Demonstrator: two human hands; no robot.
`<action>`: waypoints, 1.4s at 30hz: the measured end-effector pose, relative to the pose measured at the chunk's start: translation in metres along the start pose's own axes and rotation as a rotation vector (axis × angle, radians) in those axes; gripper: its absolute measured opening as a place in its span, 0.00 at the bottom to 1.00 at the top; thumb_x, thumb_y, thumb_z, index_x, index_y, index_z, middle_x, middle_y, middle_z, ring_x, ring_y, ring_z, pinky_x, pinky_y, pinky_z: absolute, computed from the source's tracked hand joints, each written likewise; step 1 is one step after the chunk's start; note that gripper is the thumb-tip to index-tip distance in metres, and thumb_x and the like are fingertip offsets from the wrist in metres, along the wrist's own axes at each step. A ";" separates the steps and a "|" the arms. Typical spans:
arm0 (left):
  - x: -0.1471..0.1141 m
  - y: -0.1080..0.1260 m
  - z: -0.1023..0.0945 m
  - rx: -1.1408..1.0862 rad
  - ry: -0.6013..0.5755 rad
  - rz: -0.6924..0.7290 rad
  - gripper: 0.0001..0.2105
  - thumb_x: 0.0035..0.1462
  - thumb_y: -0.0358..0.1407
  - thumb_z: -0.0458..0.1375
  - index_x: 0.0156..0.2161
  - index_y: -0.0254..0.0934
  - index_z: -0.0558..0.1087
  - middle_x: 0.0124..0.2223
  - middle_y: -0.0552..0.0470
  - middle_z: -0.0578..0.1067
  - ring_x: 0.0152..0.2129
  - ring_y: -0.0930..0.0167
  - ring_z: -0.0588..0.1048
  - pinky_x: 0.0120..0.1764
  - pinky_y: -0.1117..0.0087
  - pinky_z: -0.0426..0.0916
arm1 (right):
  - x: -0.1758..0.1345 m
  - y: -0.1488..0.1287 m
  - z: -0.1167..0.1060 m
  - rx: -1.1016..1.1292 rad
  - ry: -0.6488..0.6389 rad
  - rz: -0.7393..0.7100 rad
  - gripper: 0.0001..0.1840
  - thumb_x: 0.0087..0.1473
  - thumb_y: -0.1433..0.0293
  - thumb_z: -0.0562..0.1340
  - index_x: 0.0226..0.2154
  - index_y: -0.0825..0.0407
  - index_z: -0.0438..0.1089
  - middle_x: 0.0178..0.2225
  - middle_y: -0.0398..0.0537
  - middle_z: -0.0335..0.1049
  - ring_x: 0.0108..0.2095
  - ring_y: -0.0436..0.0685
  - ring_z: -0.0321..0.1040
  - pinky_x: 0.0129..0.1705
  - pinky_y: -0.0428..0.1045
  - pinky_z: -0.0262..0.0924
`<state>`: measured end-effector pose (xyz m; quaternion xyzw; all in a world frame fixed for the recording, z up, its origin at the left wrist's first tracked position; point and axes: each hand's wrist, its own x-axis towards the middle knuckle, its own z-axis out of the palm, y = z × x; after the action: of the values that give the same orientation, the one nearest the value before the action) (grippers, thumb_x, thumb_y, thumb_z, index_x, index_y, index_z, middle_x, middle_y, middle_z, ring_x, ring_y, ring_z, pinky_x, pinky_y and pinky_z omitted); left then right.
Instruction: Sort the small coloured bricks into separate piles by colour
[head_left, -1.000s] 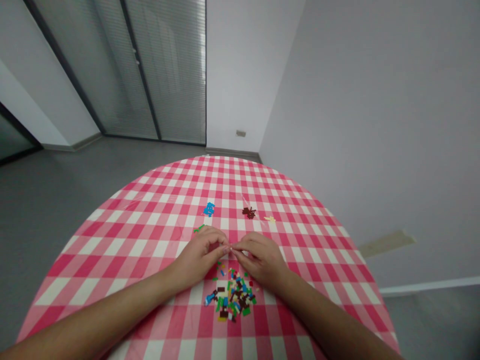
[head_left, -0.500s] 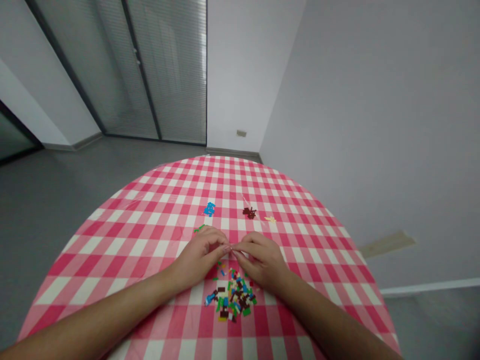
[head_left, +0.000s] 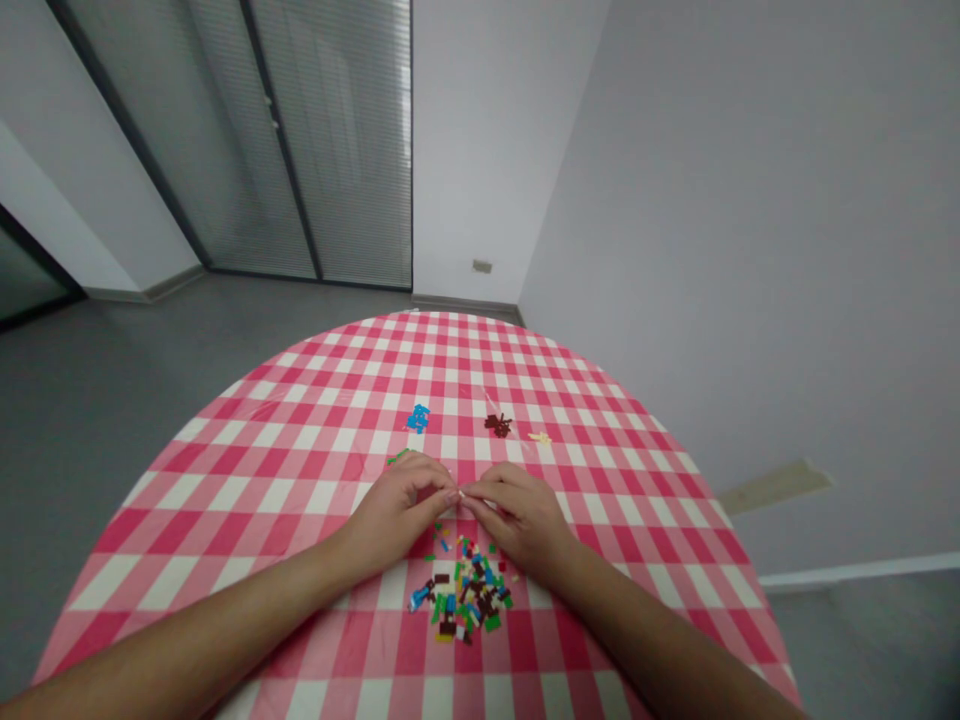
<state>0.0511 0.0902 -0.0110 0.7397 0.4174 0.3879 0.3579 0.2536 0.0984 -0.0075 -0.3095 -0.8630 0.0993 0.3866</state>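
My left hand [head_left: 403, 502] and my right hand [head_left: 523, 512] meet fingertip to fingertip over the table, both closed in a pinch. Something tiny and pale [head_left: 461, 494] shows between the tips; its kind is too small to make out. Just below the hands lies a mixed pile of small building bricks [head_left: 480, 595] in green, blue, dark brown, white, yellow and red. A few green bricks [head_left: 397, 457] lie right behind my left hand, partly hidden by it.
Beyond my hands sit a blue brick cluster [head_left: 418, 418], a dark brown one [head_left: 498, 425] and a few cream pieces [head_left: 540, 438]. They rest on a round table with a pink and white checked cloth [head_left: 315, 400]. A wall [head_left: 750, 250] stands to the right.
Both hands stay in almost the same place, with only a slight shift at the pinched fingertips. The brick pile and clusters look unchanged.
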 end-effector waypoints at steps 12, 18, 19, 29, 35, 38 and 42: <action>0.001 -0.002 -0.005 0.055 0.044 0.031 0.07 0.60 0.35 0.58 0.31 0.41 0.77 0.34 0.53 0.77 0.37 0.67 0.72 0.44 0.62 0.64 | 0.004 0.025 -0.025 -0.044 0.140 0.242 0.06 0.57 0.69 0.62 0.32 0.50 0.75 0.29 0.49 0.74 0.31 0.55 0.70 0.34 0.50 0.65; 0.000 -0.005 -0.007 0.069 0.082 0.029 0.07 0.59 0.34 0.58 0.31 0.41 0.77 0.34 0.51 0.77 0.35 0.66 0.73 0.43 0.60 0.66 | 0.002 0.062 -0.040 -0.131 0.135 0.519 0.09 0.56 0.65 0.63 0.33 0.51 0.77 0.31 0.50 0.73 0.30 0.57 0.68 0.32 0.51 0.63; -0.001 -0.006 -0.007 0.072 0.089 0.027 0.07 0.59 0.34 0.58 0.31 0.41 0.77 0.34 0.51 0.77 0.35 0.66 0.73 0.43 0.60 0.66 | 0.001 0.063 -0.036 -0.156 0.116 0.512 0.09 0.56 0.65 0.62 0.34 0.51 0.78 0.32 0.50 0.73 0.31 0.57 0.68 0.33 0.52 0.63; 0.002 -0.002 -0.007 0.080 0.111 -0.003 0.07 0.58 0.35 0.58 0.30 0.40 0.77 0.33 0.50 0.77 0.35 0.66 0.73 0.43 0.59 0.67 | 0.003 0.041 -0.003 -0.216 -0.115 0.247 0.05 0.55 0.69 0.66 0.32 0.49 0.80 0.32 0.50 0.69 0.38 0.59 0.62 0.40 0.55 0.60; 0.003 -0.003 -0.006 0.096 0.118 0.005 0.07 0.57 0.34 0.58 0.30 0.40 0.77 0.33 0.50 0.77 0.35 0.66 0.73 0.42 0.59 0.67 | 0.002 0.036 -0.006 -0.219 -0.208 0.184 0.05 0.53 0.71 0.66 0.31 0.48 0.80 0.34 0.50 0.68 0.39 0.59 0.62 0.42 0.56 0.58; 0.003 -0.004 -0.006 0.101 0.126 0.007 0.07 0.57 0.34 0.58 0.30 0.40 0.77 0.33 0.51 0.77 0.35 0.66 0.74 0.42 0.60 0.67 | 0.001 0.036 -0.007 -0.221 -0.225 0.164 0.05 0.54 0.71 0.66 0.32 0.48 0.80 0.34 0.50 0.68 0.38 0.58 0.62 0.43 0.56 0.57; 0.002 -0.005 -0.007 0.095 0.129 0.000 0.07 0.57 0.34 0.58 0.30 0.40 0.77 0.33 0.51 0.77 0.35 0.66 0.73 0.42 0.60 0.67 | 0.002 0.037 -0.009 -0.209 -0.223 0.148 0.06 0.54 0.71 0.66 0.33 0.49 0.80 0.35 0.50 0.68 0.39 0.59 0.62 0.43 0.56 0.57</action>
<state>0.0444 0.0950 -0.0114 0.7292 0.4578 0.4145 0.2946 0.2761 0.1279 -0.0160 -0.3980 -0.8810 0.0708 0.2459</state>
